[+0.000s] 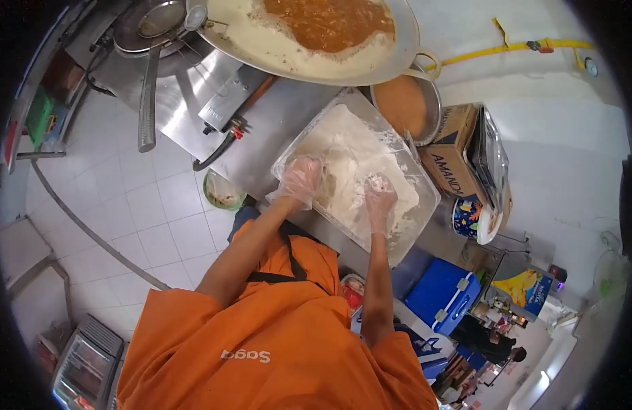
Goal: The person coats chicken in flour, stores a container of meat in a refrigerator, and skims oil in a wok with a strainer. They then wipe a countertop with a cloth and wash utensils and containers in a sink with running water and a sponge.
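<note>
A clear plastic tub (428, 208) holds a wide bed of white flour (350, 137). Both of my hands wear thin transparent plastic gloves. My left hand (302, 179) is at the tub's near left side, fingers curled down at the flour; what they hold, if anything, is hidden. Beside it, a darker, tan patch shows in the flour. Further right, my right hand (380, 201) is inside the tub with its fingers bent round a small, flour-covered lump (375, 182), whose kind I cannot make out.
Behind the tub are a large pan (316, 76) of bubbling brown oil and a metal pot (435, 113). A long-handled strainer (147, 102) lies left. Right are a cardboard box (452, 167), a patterned bucket (467, 217) and a blue cooler (439, 290). Another person (490, 339) is farther off.
</note>
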Demonstrator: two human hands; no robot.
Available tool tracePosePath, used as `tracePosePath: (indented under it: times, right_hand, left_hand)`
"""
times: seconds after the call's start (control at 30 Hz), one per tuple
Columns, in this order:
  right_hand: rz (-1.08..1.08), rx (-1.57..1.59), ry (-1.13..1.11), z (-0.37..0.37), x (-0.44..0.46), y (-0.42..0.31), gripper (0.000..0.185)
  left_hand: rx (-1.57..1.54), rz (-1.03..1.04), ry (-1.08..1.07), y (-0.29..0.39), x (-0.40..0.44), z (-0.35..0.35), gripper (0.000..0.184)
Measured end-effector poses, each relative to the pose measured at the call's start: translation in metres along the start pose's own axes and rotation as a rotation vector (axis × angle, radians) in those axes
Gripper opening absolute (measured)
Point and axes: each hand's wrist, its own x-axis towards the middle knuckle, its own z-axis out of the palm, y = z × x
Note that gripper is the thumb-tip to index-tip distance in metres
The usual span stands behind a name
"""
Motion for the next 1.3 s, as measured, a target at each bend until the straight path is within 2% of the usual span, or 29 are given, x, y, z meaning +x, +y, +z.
tracePosePath:
  times: [0.1, 0.2, 0.3, 0.37, 0.43, 0.47, 0.53, 0.63, 0.67, 0.73, 0.8, 0.9, 1.0, 1.1, 1.17, 1.2, 1.27, 1.3]
  right_hand:
    - [0.008, -0.134, 0.059, -0.002, 0.007, 0.011, 0.026]
    - [0.08, -0.085, -0.061, -0.02, 0.015, 0.025, 0.041]
    - [0.034, 0.262, 0.027, -0.036, 0.01, 0.025, 0.034]
    - [0.011, 0.426, 0.044, -0.049, -0.002, -0.002, 0.033]
    - [0.052, 0.437, -0.043, -0.056, -0.004, -0.001, 0.045]
    - [0.097, 0.378, -0.13, -0.057, 0.003, 0.012, 0.057]
    - [0.088, 0.299, -0.16, -0.063, 0.005, 0.027, 0.059]
    - [-0.068, 0.37, -0.036, -0.058, 0.006, -0.007, 0.039]
    - [-0.09, 0.466, -0.002, -0.061, 0.004, -0.005, 0.039]
    - [-0.106, 0.433, 0.001, -0.07, 0.013, -0.013, 0.037]
    - [-0.093, 0.177, -0.059, -0.091, 0.029, -0.056, 0.036]
    - [0.077, 0.303, -0.327, -0.114, 0.041, -0.146, 0.031]
    - [0.068, 0.29, -0.474, -0.125, 0.057, -0.211, 0.028]
    - [-0.108, 0.183, -0.567, -0.124, 0.083, -0.265, 0.025]
    - [-0.356, 0.005, -0.602, -0.115, 0.104, -0.294, 0.024]
    - [-0.565, -0.154, -0.591, -0.11, 0.116, -0.305, 0.023]
    - [-1.126, -0.531, -0.456, -0.095, 0.148, -0.319, 0.021]
    - [-1.262, -0.585, -0.382, -0.083, 0.166, -0.322, 0.02]
  left_hand:
    - [0.046, 0.057, -0.075, 0.002, -0.001, -0.016, 0.013]
    - [-0.06, 0.014, -0.025, -0.001, 0.0, -0.001, 0.013]
    - [-0.074, -0.014, -0.057, 0.007, -0.003, -0.018, 0.013]
    - [-0.098, 0.0, -0.036, 0.007, -0.004, -0.018, 0.013]
    - [-0.106, 0.033, 0.037, 0.003, -0.006, -0.017, 0.013]
    - [-0.103, 0.06, 0.103, 0.001, -0.009, -0.015, 0.013]
    - [-0.094, 0.078, 0.143, 0.003, -0.015, -0.009, 0.013]
    - [-0.085, 0.048, 0.088, -0.001, -0.009, -0.009, 0.014]
    - [-0.099, 0.048, 0.059, -0.002, -0.008, -0.011, 0.014]
    - [-0.119, 0.052, 0.044, -0.002, -0.007, -0.012, 0.014]
    - [-0.125, 0.052, 0.074, -0.004, -0.008, -0.002, 0.014]
    - [-0.265, 0.065, 0.214, -0.008, -0.013, 0.015, 0.014]
    - [-0.168, 0.024, -0.021, -0.007, -0.006, 0.005, 0.016]
    - [-0.179, 0.046, -0.008, -0.009, -0.006, 0.002, 0.016]
    - [-0.176, 0.085, 0.032, -0.011, -0.008, 0.005, 0.017]
    - [-0.173, 0.105, 0.052, -0.011, -0.008, 0.007, 0.018]
    - [-0.217, 0.042, 0.02, -0.01, -0.007, 0.012, 0.018]
    - [-0.239, 0.01, 0.005, -0.008, -0.007, 0.013, 0.018]
